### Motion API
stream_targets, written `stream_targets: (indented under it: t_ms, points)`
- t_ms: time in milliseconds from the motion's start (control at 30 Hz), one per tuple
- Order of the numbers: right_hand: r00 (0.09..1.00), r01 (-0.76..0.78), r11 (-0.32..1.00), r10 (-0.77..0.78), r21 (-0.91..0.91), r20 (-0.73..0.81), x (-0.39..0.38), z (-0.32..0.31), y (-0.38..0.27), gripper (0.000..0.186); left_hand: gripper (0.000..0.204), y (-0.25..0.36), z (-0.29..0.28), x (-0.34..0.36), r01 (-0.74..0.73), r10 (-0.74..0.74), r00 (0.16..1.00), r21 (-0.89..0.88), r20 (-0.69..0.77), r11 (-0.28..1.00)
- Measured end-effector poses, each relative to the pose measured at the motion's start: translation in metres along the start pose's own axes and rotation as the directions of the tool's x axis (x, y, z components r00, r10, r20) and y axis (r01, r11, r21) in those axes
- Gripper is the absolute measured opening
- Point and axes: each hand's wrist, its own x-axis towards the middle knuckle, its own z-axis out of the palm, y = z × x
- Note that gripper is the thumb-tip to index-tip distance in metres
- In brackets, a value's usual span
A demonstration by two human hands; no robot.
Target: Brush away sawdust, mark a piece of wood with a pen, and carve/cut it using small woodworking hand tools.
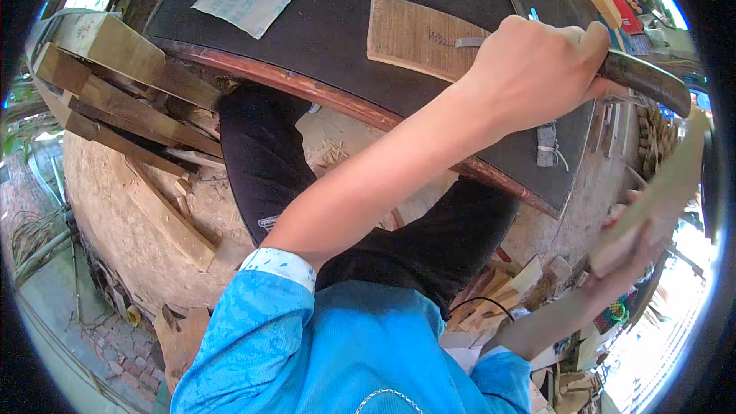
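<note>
Pale wooden piece (665,192), blurred at right, sits gripped in the right hand (638,261), finish unreadable | Left hand (540,61) clasps a dark handle (650,83) above the black table (330,38) | Brown board (410,34) lies there, apparently cut to outline, finishing seemingly left

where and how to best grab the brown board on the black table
Take the board by its left end, likely pinching both long edges, from the left. It lies flat on the table with that end uncovered, while the left hand and wrist hide its right part.
</note>
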Motion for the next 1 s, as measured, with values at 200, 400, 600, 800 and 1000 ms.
stream_targets:
  t_ms: [200,400,600,800,1000]
  points:
    - [0.939,0.268,0.928,-0.193,0.257,-0.285,0.029,0.016,-0.065,0.065,0.054,0.0,0.002,-0.003,-0.016,0.019,0.997,0.049,-0.071,0.999]
    - [0.96,0.088,0.992,-0.108,0.087,0.257,0.04,-0.03,-0.032,0.064,0.054,-0.001,-0.008,-0.002,0.01,-0.01,0.999,0.019,-0.031,1.0]
    - [0.979,0.2,0.934,-0.202,0.296,-0.023,0.02,0.008,-0.068,0.064,0.054,0.001,-0.001,-0.002,-0.006,0.009,0.996,0.029,-0.089,1.0]
    - [0.812,-0.089,0.995,0.098,-0.043,0.576,0.027,-0.023,-0.022,0.05,0.055,-0.001,-0.005,-0.006,0.032,-0.032,0.999,0.027,0.015,0.999]
    - [0.968,0.124,0.885,-0.207,0.449,0.142,0.019,-0.008,-0.031,0.051,0.054,0.0,-0.004,-0.004,0.004,-0.005,1.0,0.069,0.01,0.998]
